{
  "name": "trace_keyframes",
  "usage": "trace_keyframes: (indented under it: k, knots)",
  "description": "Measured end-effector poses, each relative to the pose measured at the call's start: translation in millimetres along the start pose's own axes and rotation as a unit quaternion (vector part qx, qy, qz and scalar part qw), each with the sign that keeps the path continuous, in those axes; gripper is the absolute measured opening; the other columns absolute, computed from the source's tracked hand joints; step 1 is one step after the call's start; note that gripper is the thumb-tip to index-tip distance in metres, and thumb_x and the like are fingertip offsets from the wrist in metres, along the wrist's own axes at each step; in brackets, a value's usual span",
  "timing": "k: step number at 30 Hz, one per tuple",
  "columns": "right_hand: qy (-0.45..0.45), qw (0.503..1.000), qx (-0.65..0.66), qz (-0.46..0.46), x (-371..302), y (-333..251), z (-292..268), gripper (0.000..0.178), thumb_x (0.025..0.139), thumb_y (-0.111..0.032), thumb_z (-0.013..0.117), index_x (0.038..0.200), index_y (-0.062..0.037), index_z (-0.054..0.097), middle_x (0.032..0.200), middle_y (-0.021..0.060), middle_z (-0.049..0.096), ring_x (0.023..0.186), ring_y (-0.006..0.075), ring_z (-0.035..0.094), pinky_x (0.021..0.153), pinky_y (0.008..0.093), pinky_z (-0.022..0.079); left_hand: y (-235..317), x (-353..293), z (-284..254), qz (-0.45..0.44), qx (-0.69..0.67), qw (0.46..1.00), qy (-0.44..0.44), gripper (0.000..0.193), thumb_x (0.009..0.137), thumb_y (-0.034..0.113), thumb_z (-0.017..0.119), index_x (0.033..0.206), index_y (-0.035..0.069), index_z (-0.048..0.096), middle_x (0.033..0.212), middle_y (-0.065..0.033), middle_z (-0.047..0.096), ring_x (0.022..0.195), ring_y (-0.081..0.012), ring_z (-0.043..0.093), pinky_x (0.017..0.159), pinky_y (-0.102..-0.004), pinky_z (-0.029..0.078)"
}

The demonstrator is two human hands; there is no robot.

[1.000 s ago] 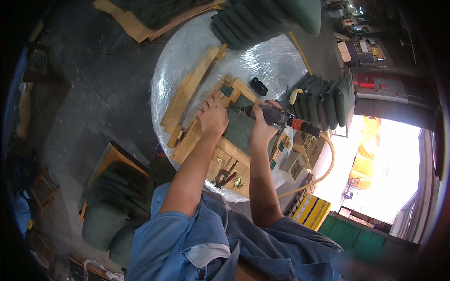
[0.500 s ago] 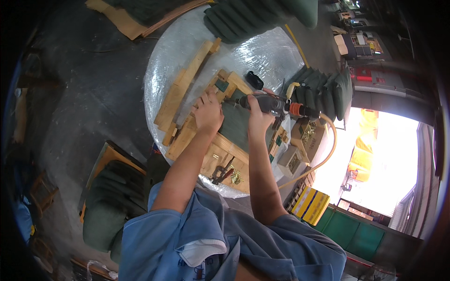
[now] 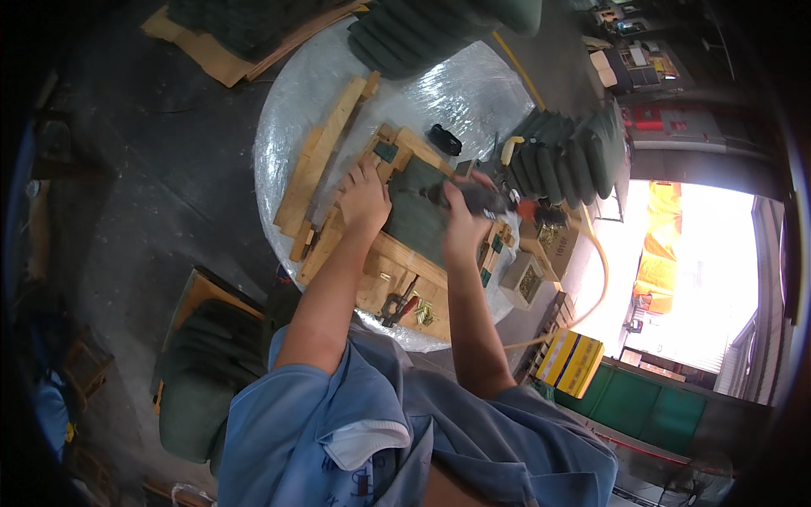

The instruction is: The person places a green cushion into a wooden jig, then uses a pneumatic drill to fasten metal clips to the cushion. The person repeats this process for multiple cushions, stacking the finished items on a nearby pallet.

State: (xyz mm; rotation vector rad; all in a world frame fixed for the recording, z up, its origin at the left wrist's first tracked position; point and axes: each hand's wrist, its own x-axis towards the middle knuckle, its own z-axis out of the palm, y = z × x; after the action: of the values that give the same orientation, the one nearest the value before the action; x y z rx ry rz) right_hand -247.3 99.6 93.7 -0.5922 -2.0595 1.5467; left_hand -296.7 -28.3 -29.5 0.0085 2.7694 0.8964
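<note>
Visibly, motion blurs the dark, orange-collared power tool (image 3: 481, 200), clasped in the right hand (image 3: 463, 221) above the matte green panel (image 3: 414, 221); half a second ago it reached closer to the left hand (image 3: 364, 199). Whether that hand, bent over the pale wooden frame (image 3: 411, 259), pinches anything is impossible to make out.

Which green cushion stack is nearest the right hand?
The rightmost stack, just past the power tool gripped by the right hand. The top-centre stack, upper-left stack and lower-left stack all sit farther off.
</note>
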Motion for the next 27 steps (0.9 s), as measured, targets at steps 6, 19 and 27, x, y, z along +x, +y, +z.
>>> trace_keyframes:
  k: [6,19,27]
  knots:
    - [0.135,0.967,0.167,0.135,-90.9,-2.2,-113.3,0.055,0.093,-0.01,0.074,0.143,-0.0134,0.049,0.121,0.0137,0.068,0.106,0.038,0.075,0.086,0.0496,0.064,1.4,1.7,0.7,-0.009,0.02,1.0,-0.003,0.073,0.102,0.04,0.066,0.162,0.013,0.034,0.149,-0.0158,0.053,0.138,-0.0355,0.053,0.1,-0.0612,0.048]
    - [0.513,0.412,0.712,0.246,-152.8,171.9,-321.9,0.064,0.094,-0.053,0.071,0.13,0.0,0.07,0.123,0.0168,0.075,0.119,0.0355,0.072,0.108,0.052,0.06,3.0,3.0,7.8,0.015,0.044,0.998,0.031,0.076,0.096,0.041,0.068,0.159,0.011,0.037,0.147,-0.0195,0.055,0.134,-0.0406,0.057,0.099,-0.0624,0.05]
    - [0.455,0.353,0.753,0.318,-70.3,270.2,-347.8,0.099,0.088,-0.08,0.067,0.144,0.0016,0.06,0.138,0.0202,0.067,0.125,0.0355,0.067,0.099,0.0459,0.066,14.7,2.3,7.4,0.034,0.051,0.995,0.077,0.077,0.091,0.042,0.069,0.155,0.01,0.043,0.137,-0.0235,0.061,0.126,-0.0445,0.062,0.099,-0.0578,0.054]
